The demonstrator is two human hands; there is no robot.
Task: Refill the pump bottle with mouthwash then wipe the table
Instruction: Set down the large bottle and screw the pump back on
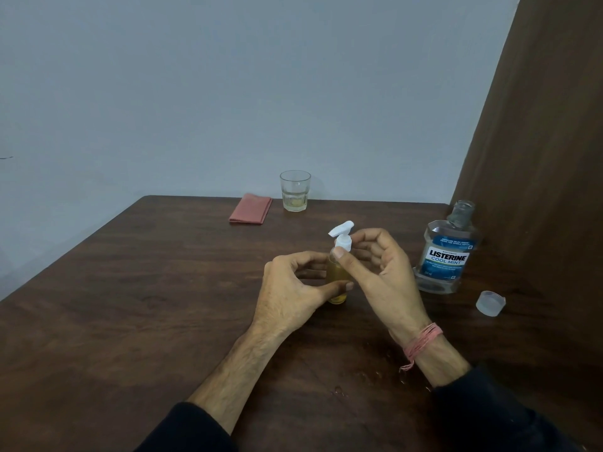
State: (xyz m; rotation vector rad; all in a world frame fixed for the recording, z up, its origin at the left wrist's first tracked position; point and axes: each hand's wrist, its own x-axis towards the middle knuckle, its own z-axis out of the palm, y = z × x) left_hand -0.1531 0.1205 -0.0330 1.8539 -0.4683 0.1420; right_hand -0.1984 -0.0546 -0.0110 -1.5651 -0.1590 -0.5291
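Note:
A small pump bottle (337, 275) with yellowish liquid stands upright mid-table, its white pump head (341, 234) on top and tilted. My left hand (292, 288) wraps the bottle's body. My right hand (380, 265) pinches the white collar under the pump with thumb and fingers. The mouthwash bottle (447, 252), blue-labelled and uncapped, stands to the right. Its clear cap (489, 303) lies on the table in front of it. A folded pink cloth (250, 209) lies at the far edge.
A glass (294, 190) with a little pale liquid stands beside the cloth by the wall. Small droplets (337, 390) dot the dark wooden table (130, 305) near my right wrist. A brown wooden panel (548, 141) rises along the right side.

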